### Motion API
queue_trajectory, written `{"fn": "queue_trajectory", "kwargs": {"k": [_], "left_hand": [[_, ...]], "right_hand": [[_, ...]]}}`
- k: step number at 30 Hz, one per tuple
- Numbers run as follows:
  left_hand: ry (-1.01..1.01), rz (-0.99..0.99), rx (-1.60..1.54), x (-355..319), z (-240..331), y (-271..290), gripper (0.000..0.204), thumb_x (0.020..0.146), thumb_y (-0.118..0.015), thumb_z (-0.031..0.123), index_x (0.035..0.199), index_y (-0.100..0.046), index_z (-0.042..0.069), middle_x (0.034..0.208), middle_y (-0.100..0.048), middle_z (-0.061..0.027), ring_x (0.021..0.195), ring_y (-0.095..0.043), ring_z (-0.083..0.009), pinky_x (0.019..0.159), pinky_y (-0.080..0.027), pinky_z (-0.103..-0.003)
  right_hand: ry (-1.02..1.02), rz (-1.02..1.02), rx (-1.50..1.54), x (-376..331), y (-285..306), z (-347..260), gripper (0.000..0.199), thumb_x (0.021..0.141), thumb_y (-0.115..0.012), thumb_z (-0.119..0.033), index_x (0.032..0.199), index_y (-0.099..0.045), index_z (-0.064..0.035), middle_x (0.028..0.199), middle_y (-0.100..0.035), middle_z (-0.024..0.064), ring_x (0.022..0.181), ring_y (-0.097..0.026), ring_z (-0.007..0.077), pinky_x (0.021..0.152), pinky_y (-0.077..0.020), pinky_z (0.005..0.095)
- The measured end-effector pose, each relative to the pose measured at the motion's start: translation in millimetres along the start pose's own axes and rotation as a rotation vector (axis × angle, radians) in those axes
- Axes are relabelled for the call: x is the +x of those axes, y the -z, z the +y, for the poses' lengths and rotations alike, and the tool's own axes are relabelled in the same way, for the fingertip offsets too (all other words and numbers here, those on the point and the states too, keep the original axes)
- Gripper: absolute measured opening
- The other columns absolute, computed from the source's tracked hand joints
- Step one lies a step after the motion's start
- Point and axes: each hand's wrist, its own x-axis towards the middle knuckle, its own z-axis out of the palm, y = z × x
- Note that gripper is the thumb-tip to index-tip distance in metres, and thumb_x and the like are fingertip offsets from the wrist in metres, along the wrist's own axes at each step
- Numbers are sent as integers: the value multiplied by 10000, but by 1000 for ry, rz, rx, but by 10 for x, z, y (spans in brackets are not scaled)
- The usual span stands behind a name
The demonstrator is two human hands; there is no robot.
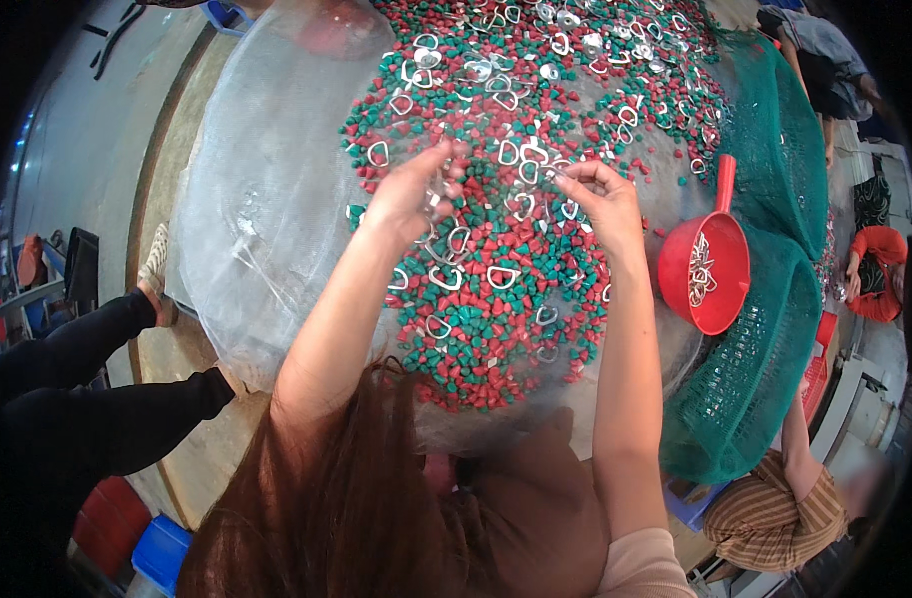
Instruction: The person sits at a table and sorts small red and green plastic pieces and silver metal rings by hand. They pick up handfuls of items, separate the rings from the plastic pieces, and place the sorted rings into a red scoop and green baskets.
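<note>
Metal rings (446, 275) mid-sorting from red-green pellets (496, 329): left hand (411, 194) grip clenched on several, right hand (600, 199) pinching one; next, dropping into red scoop (705, 264) beside pellets

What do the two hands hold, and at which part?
The left hand cups several small metal rings in its curled fingers. The right hand pinches something small at its fingertips; what it is cannot be told.

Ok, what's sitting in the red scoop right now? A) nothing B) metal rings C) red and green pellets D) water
B: the red scoop to the right of the right hand holds a small pile of silvery metal rings, with no pellets visible inside it.
</note>
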Motion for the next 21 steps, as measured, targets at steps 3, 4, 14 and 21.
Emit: {"fn": "queue_trajectory", "kwargs": {"k": [3,4,14,21], "left_hand": [[-9,-109,206,-65,-173,-328,328,911,-594,290,1154,-571,71,858,-577,-14,633,-530,-59,417,-360,-182],[-45,-141,177,-74,-237,-407,280,899,-615,260,1122,-596,91,788,-583,-9,586,-521,-53,417,-359,-184],[-363,72,265,-20,-269,-503,243,908,-595,282,1012,-648,69,745,-587,1,531,-480,-37,413,-339,-195],[43,-207,-344,40,-180,-255,279,935,-535,360,1063,-513,113,739,-470,17,545,-407,-61,381,-305,-179]], "right_hand": [[10,-25,-42,-79,-70,-134,195,788,-716,-129,923,-664,2,784,-679,57,682,-617,96,614,-480,235],[-20,-39,-69,-93,-136,-222,199,790,-714,-131,930,-665,1,791,-682,62,684,-619,97,607,-479,232],[-214,-200,-79,-151,-294,-370,339,880,-602,-193,1156,-602,4,796,-684,86,606,-638,127,523,-479,255],[25,134,-654,346,-141,77,271,841,-631,-250,1066,-663,-102,887,-666,96,769,-656,252,664,-503,372]]}}
